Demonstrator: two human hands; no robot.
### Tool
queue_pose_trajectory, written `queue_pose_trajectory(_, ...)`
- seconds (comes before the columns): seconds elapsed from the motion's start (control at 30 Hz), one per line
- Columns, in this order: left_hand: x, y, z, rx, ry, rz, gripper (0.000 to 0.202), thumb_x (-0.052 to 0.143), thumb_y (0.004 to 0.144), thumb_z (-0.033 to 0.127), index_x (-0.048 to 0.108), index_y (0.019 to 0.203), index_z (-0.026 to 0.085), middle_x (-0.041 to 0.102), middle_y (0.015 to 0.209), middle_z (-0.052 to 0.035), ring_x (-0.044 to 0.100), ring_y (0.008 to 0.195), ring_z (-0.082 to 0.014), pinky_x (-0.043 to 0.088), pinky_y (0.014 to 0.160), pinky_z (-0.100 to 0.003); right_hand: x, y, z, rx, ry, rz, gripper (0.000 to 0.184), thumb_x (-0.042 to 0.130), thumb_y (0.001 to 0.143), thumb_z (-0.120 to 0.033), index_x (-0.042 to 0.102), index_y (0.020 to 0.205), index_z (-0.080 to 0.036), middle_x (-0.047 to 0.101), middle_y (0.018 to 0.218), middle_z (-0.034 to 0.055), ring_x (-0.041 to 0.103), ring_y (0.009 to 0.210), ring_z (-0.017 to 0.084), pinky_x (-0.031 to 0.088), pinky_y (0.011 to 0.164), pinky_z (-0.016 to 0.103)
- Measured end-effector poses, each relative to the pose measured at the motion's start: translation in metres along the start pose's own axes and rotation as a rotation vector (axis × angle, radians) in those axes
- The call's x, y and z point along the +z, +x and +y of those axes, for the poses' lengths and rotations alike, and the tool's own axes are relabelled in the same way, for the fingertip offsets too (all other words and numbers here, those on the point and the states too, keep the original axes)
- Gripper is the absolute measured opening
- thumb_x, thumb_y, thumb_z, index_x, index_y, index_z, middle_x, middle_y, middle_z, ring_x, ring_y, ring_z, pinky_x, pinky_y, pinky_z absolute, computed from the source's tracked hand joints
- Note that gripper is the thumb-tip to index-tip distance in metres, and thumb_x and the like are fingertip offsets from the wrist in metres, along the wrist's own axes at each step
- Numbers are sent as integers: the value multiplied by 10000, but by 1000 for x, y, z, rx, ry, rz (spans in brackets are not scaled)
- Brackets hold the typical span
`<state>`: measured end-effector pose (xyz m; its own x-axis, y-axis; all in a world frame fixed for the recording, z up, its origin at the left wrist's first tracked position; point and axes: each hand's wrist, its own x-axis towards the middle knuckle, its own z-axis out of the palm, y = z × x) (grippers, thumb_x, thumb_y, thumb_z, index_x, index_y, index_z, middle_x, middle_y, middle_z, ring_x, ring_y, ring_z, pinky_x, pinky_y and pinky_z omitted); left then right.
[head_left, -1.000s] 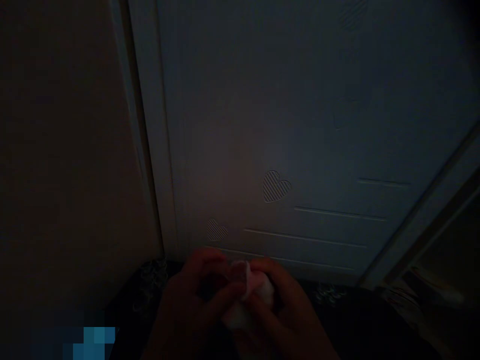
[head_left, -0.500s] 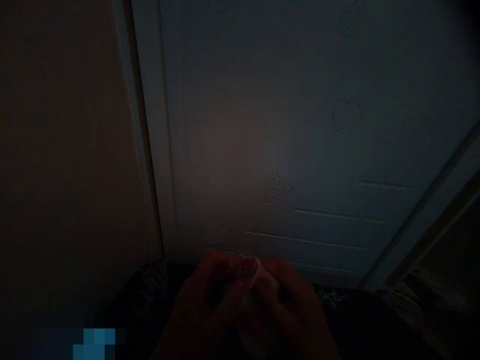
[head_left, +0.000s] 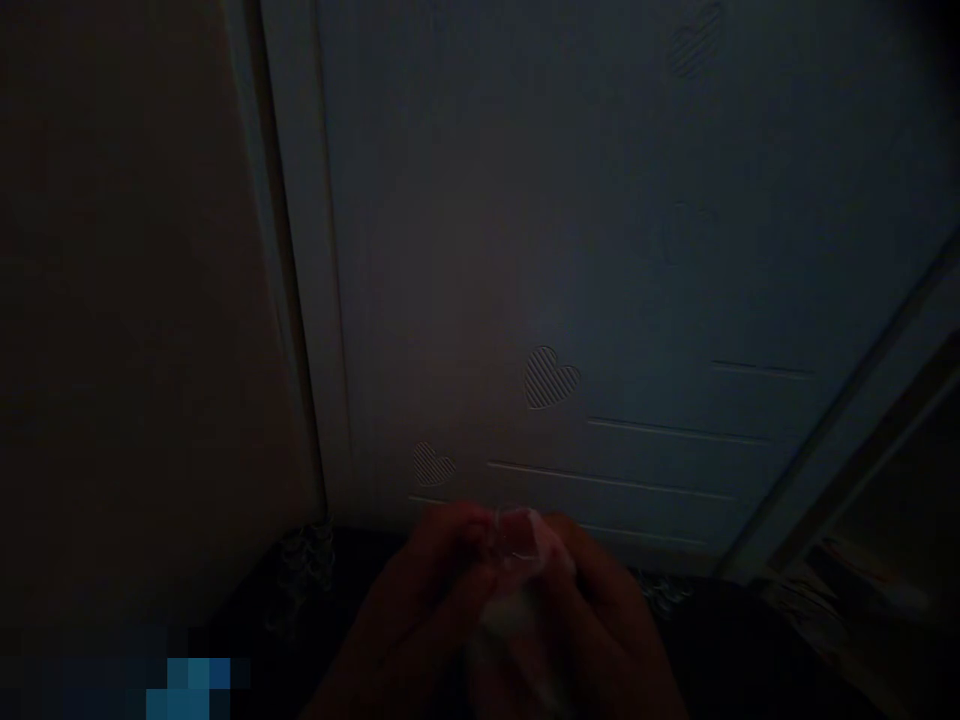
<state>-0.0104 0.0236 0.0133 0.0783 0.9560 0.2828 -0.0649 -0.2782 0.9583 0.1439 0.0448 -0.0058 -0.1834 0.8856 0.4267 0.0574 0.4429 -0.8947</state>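
The scene is very dark. At the bottom centre my left hand (head_left: pixel 416 595) and my right hand (head_left: pixel 611 610) are close together. Between them is a soft pink-and-white cloth item (head_left: pixel 517 590), its kind hard to make out in this light. My left fingers pinch its left edge near the top, where a shiny reddish fold or opening shows. On the other side, my right fingers and thumb are closed on the right edge. The lower part of the cloth hangs down between my wrists.
Behind my hands stands a pale panel (head_left: pixel 465 250) with embossed hearts (head_left: pixel 551 378) and lines. A brownish surface (head_left: pixel 135 300) fills the left side. Dark fabric with a light pattern (head_left: pixel 307 555) lies below. Indistinct items (head_left: pixel 862 580) sit at the lower right.
The top of the cloth has been spread wider between my hands, and more of its pink and white shows. My right hand has shifted slightly right. The light on the panel has dimmed.
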Motion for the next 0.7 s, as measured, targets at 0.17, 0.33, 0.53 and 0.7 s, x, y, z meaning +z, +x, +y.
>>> queue_pose_trajectory(0.17, 6, -2, 10, -72, -94, 54, 94, 719, 811, 323, 754, 897, 310, 763, 948, 48, 698, 920, -153, 541, 801, -193, 3, -3, 4, 13, 94, 17, 334, 494, 968, -502, 733, 962, -270, 723, 858, 47, 677, 729, 196, 574, 667, 301)
queue_pose_trajectory(0.33, -4, 0, -3, 54, 80, 20, 185, 649, 847, 304, 749, 1000, 327, 763, 1048, 29, 691, 1000, -180, 532, 878, -241, 2, -1, 12, -10, 213, 25, 345, 461, 992, -479, 721, 1075, -268, 752, 953, 68, 714, 857, 217, 594, 752, 314)
queue_pose_trajectory(0.53, -10, 3, -14, 149, 334, 22, 255, 597, 865, 254, 715, 1073, 343, 755, 1085, 20, 692, 990, -186, 533, 892, -277, -2, 6, 15, -107, 90, 12, 345, 428, 1014, -461, 717, 1123, -308, 762, 1041, 56, 728, 854, 187, 601, 761, 276)
queue_pose_trajectory(0.7, 1, 0, -6, 126, 225, 275, 173, 694, 754, 256, 712, 920, 305, 729, 850, 47, 683, 794, -153, 535, 719, -225, -2, 5, 12, -111, 66, 31, 336, 430, 1014, -467, 701, 1163, -337, 750, 1138, 36, 707, 1027, 197, 565, 898, 293)
